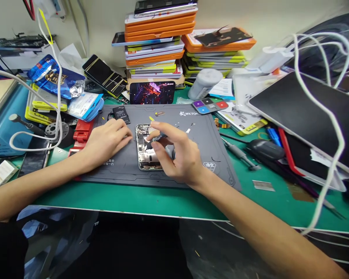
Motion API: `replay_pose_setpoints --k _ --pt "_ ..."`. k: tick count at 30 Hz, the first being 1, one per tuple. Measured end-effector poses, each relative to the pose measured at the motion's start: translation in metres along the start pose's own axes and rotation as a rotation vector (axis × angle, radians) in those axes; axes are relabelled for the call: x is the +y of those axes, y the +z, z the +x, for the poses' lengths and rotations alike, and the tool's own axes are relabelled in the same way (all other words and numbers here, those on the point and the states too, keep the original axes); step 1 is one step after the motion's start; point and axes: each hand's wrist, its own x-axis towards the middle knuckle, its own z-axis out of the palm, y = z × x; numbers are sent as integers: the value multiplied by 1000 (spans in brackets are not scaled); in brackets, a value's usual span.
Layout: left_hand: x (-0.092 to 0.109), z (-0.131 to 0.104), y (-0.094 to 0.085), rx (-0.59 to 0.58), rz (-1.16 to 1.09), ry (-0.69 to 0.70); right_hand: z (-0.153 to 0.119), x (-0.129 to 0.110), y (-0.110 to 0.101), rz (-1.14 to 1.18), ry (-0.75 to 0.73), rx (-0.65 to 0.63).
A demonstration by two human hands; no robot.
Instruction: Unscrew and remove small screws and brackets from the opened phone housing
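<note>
An opened phone (141,157) lies on the dark grey work mat (116,172), its inner parts showing. My right hand (182,155) pinches a small dark screwdriver (157,138) between thumb and fingers, slanted over the phone with its tip pointing down at the inside. Part of the phone is hidden behind that hand. On the mat just left of the phone rests my left hand (109,137), palm down, fingers loosely bent and holding nothing I can see. A black battery (121,115) lies just beyond it. Small loose parts are scattered past the phone.
Behind the mat a lit phone (152,93) leans against stacked orange boxes (159,33). A white bottle (205,83) lies tilted nearby. On the right are a grey screwdriver (241,154), a black tablet-like panel (305,112) and a white cable (339,135). A red tool (83,131) sits left.
</note>
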Motion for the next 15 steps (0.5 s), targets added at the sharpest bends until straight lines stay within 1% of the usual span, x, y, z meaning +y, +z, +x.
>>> replay_pose_setpoints --k 2,3,5,8,12,15 --pt "-4 0 0 34 -38 -102 1 0 -1 -4 14 8" --pt "-6 1 1 34 -54 -154 1 0 -1 -5 19 10" --pt "-10 1 2 -7 -84 -219 2 0 -2 -5 24 6" --pt "-11 0 5 -57 -106 -229 2 -1 -2 -4 16 -6" --pt "-13 -3 6 -55 -130 -199 1 -2 -1 1 -24 6" --pt "-15 -5 7 -50 -141 -179 -1 -2 -1 5 -19 6"
